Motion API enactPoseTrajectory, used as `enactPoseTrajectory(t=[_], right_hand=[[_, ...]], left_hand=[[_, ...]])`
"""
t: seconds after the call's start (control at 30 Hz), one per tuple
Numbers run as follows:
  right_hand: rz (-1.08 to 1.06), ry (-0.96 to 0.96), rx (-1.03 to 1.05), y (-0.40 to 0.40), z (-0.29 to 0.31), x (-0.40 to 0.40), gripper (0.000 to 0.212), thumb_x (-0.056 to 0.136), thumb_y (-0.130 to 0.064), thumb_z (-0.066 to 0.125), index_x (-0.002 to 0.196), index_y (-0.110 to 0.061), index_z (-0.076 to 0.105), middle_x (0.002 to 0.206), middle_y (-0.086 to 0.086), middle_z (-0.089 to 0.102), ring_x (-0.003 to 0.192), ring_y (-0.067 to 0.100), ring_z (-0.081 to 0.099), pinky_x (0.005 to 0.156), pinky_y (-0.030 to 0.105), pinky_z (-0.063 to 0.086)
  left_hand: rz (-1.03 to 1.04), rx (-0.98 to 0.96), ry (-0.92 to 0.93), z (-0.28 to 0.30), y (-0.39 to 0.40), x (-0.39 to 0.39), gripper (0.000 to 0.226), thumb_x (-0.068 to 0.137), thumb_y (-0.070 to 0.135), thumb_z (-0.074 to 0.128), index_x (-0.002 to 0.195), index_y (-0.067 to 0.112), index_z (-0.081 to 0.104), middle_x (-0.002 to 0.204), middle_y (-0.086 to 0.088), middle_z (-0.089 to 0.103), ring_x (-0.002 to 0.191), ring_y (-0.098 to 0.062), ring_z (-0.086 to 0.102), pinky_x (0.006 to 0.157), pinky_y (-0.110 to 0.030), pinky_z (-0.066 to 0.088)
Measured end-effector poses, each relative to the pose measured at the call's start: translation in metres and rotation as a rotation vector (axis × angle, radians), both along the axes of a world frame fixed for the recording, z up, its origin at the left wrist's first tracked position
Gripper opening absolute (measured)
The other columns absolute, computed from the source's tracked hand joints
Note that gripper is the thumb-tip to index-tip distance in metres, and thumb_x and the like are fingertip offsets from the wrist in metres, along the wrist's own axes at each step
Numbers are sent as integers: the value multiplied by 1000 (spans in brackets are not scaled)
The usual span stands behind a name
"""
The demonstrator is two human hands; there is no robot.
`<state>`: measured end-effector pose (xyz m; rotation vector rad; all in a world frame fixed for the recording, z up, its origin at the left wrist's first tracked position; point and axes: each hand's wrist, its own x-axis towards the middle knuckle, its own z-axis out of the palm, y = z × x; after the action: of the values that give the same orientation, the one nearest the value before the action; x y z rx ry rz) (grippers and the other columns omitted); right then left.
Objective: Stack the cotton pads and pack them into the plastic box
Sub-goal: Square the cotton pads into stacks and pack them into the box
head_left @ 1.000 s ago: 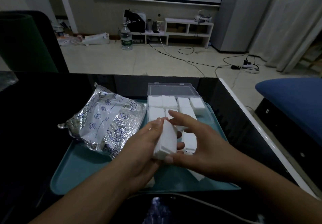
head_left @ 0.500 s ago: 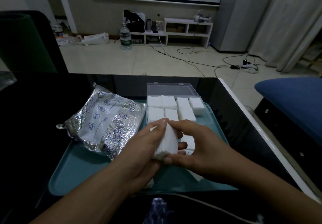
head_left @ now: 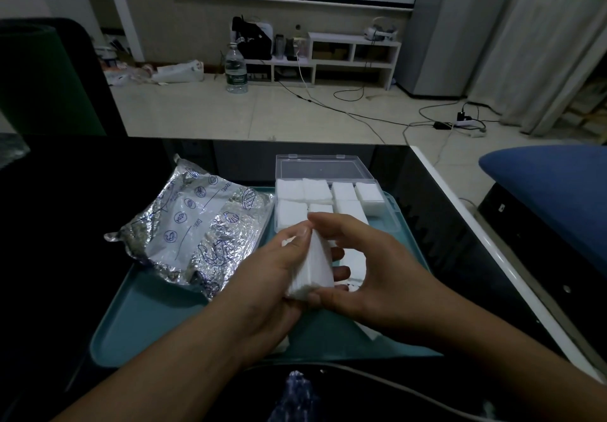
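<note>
A stack of white cotton pads (head_left: 312, 268) stands on edge between my two hands above the teal tray (head_left: 138, 319). My left hand (head_left: 262, 287) grips the stack from the left, thumb along its top edge. My right hand (head_left: 371, 277) holds it from the right, index finger at the top and thumb at the bottom. Behind them the clear plastic box (head_left: 387, 206) sits open on the tray, its lid (head_left: 322, 168) tipped back, with several stacks of pads (head_left: 315, 191) inside. Loose pads (head_left: 354, 264) lie on the tray under my right hand.
A crumpled silver foil bag (head_left: 193, 224) lies on the tray's left part. The tray rests on a black table (head_left: 65, 191) with a white right edge (head_left: 476, 227). A white cable (head_left: 394, 385) runs along the near table edge. A blue seat (head_left: 551, 191) stands to the right.
My hands have drawn closer together on the stack, and my right index finger has moved up to its top edge. The stack has stayed almost in place.
</note>
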<state>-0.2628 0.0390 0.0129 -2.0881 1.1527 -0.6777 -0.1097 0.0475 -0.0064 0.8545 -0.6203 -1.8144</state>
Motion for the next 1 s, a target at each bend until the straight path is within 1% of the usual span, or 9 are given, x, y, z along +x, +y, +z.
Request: enactPoseTrajectory(t=[0.1, 0.23, 0.37, 0.43, 0.53, 0.6, 0.8, 0.9, 1.0], right_hand=[[4, -32, 22, 1, 1, 2, 81, 71, -24, 85, 140, -29, 44, 126, -20, 53, 108, -8, 52, 80, 1, 41], [27, -71, 52, 2, 2, 2, 81, 72, -18, 84, 139, -32, 42, 127, -19, 53, 110, -10, 51, 77, 0, 42], [35, -32, 20, 3, 0, 1, 88, 74, -17, 84, 143, -36, 34, 128, -21, 50, 112, -16, 47, 76, -3, 40], [51, 51, -52, 3, -2, 2, 95, 75, -28, 83, 148, -39, 24, 134, -22, 46, 119, -12, 44, 84, -2, 38], [74, 105, -117, 4, -6, 4, 102, 76, -35, 80, 151, -41, 11, 139, -20, 42, 123, -5, 42, 94, 3, 37], [88, 103, -170, 4, -9, 6, 100, 79, -32, 77, 152, -38, 10, 138, -16, 46, 119, 0, 48, 96, 14, 43], [106, 99, -248, 3, -11, 7, 95, 78, -28, 75, 153, -32, 17, 125, -11, 54, 98, 1, 53, 85, 30, 51], [104, 128, -295, 3, -12, 8, 96, 78, -31, 74, 153, -31, 15, 125, -8, 54, 101, 3, 52, 88, 28, 49], [141, 168, -322, 4, -14, 10, 100, 78, -31, 75, 154, -28, 11, 133, -5, 51, 112, 4, 48, 97, 15, 38]], left_hand=[[-10, 6, 7, -1, 0, 0, 42, 88, 31, 54, 125, 12, 61, 116, -25, 67, 95, -40, 70, 77, -46, 60], [-47, -35, -30, -6, -1, 2, 44, 90, 26, 67, 130, 10, 57, 126, -29, 60, 111, -45, 62, 94, -53, 52], [-65, -96, -88, -10, -1, 3, 48, 79, -4, 64, 126, 8, 59, 121, -32, 61, 91, -38, 65, 59, -33, 54], [-71, -110, -85, -9, 0, 2, 55, 73, -9, 60, 126, 7, 58, 112, -31, 63, 83, -35, 62, 51, -30, 51], [-66, -140, -104, -8, 0, 0, 61, 72, -11, 60, 131, 8, 54, 97, -23, 66, 73, -29, 63, 50, -31, 51], [-67, -162, -128, -8, 0, -1, 67, 69, -7, 61, 133, 9, 51, 94, -20, 69, 72, -28, 63, 52, -31, 52], [-90, -256, -177, -4, 5, -2, 52, 64, -4, 56, 115, 4, 61, 86, -16, 67, 73, -26, 57, 53, -28, 47], [-88, -257, -177, -4, 4, -2, 45, 68, -7, 55, 111, 4, 63, 84, -16, 65, 75, -27, 55, 54, -28, 47], [-65, -206, -199, -7, 3, -3, 52, 70, -8, 59, 121, 1, 55, 88, -20, 63, 79, -31, 56, 54, -30, 49]])
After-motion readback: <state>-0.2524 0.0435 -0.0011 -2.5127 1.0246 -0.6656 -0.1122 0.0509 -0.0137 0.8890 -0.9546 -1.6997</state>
